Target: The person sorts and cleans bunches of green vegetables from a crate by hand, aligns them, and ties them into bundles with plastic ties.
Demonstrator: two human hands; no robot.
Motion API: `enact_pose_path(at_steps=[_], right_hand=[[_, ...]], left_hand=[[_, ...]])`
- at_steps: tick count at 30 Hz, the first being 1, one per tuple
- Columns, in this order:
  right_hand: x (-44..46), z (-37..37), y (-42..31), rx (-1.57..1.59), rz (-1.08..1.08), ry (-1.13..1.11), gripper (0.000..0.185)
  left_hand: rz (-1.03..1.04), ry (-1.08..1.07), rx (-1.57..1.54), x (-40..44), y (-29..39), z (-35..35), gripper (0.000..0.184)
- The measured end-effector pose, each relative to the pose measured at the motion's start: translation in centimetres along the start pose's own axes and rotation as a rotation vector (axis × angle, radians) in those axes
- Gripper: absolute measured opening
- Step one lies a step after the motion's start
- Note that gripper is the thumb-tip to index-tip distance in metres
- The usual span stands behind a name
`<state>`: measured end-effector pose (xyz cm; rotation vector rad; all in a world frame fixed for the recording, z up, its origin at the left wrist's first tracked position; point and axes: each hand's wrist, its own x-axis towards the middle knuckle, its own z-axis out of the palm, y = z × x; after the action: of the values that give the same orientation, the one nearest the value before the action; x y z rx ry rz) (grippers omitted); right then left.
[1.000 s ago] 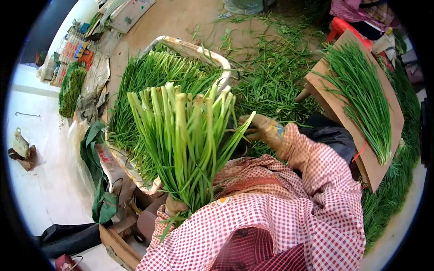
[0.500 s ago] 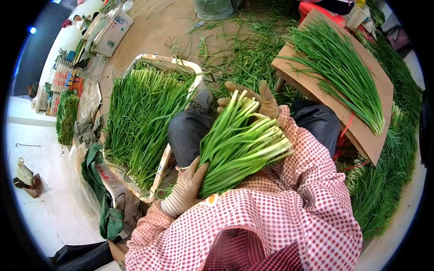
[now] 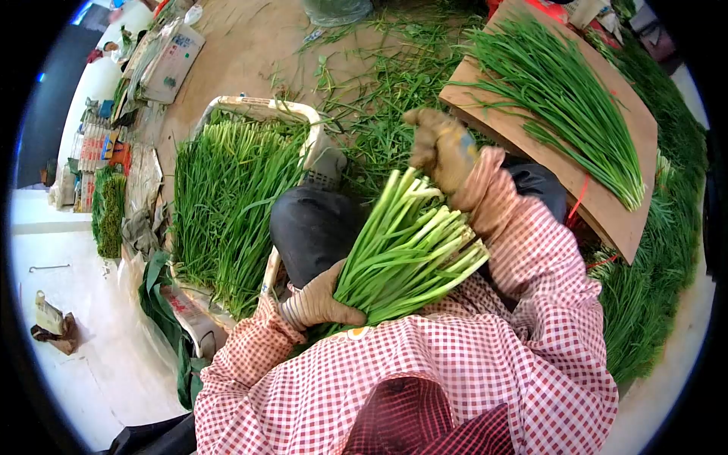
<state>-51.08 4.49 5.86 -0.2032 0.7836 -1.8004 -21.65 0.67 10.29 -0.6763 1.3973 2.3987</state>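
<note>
My left hand (image 3: 322,300), in a striped glove, is wrapped round a bunch of green stalks (image 3: 406,250) across my lap, their pale cut ends pointing to the upper right. Just above those ends is my right hand (image 3: 444,149), in a tan glove with a blue and yellow patch; its fingers are curled and blurred, and what they hold, if anything, is hidden. A white-rimmed crate (image 3: 265,106) full of upright green stalks stands to the left of my knee.
On the right, a brown board (image 3: 474,98) bears a long bundle of green stalks (image 3: 569,98). Beyond it lies a large heap of greens (image 3: 644,318). Loose leaves (image 3: 394,106) are scattered on the floor ahead. Boxes (image 3: 171,64) stand at the upper left.
The bunch has gone from upright to lying across my lap. My right hand, spread behind the pale ends half a second ago, has lifted slightly and its fingers have curled.
</note>
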Motion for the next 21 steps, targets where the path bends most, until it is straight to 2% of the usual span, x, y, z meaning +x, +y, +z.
enact_pose_path(at_steps=[1, 2, 4, 6, 8, 9, 10, 11, 12, 13, 15, 17, 18, 20, 21], right_hand=[[0.8, 0.0, -1.4, -0.119, -0.008, 0.105, 0.029], [1.0, 0.0, -2.9, -0.174, -0.1, 0.108, 0.027], [1.1, -0.4, -6.4, -0.354, -0.269, 0.063, 0.029], [0.5, 0.2, -7.9, -0.713, -0.316, -0.146, 0.031], [-0.8, 2.1, -6.4, -1.23, -0.462, -0.502, 0.035], [-2.3, 4.3, -6.9, -1.714, -0.469, -0.766, 0.039], [-3.0, 5.6, -6.0, -1.779, -0.305, -0.774, 0.039], [-3.4, 6.5, -5.4, -1.835, -0.138, -0.779, 0.039], [-1.8, 3.8, -3.6, -1.836, -0.136, -0.781, 0.039], [1.2, -1.0, -0.2, -1.353, 0.024, -0.854, 0.034], [2.6, -0.4, 0.7, -0.856, 0.18, -0.896, 0.03], [2.9, 1.0, -0.8, -1.724, -0.602, -0.769, 0.023], [3.9, 1.4, -1.3, -1.705, -0.289, -0.475, 0.023], [7.0, -1.2, -1.2, -1.741, -0.087, -0.069, 0.025], [8.5, -5.0, -0.3, -1.83, -0.194, 0.045, 0.027]], left_hand=[[-0.004, 0.062, 0.014, -0.4, 0.0, 0.3, 0.107], [-0.056, 0.143, 0.017, -0.9, 0.3, 0.7, 0.106], [-0.025, 0.193, -0.011, -1.4, -0.4, 0.9, 0.105], [0.028, 0.243, -0.054, -1.2, -0.7, 1.2, 0.101], [0.025, 0.24, -0.06, -1.1, -1.0, 1.0, 0.099], [0.02, 0.231, -0.047, -0.8, -1.0, 0.9, 0.097], [0.022, 0.226, -0.052, -0.8, -1.0, 0.9, 0.097], [0.008, 0.246, -0.061, -0.8, -1.0, 0.9, 0.096], [-0.006, 0.268, -0.07, -0.9, -0.9, 1.0, 0.095], [-0.005, 0.272, -0.074, -1.1, -0.7, 0.9, 0.095], [-0.044, 0.304, -0.01, -1.7, -0.6, 0.8, 0.096], [-0.001, 0.341, 0.002, -2.3, -1.0, 1.0, 0.096], [0.047, 0.372, 0.019, -2.6, -1.2, 1.1, 0.096], [0.054, 0.432, 0.065, -3.5, -1.7, 1.5, 0.096], [0.058, 0.491, 0.111, -3.9, -1.8, 1.6, 0.096]])
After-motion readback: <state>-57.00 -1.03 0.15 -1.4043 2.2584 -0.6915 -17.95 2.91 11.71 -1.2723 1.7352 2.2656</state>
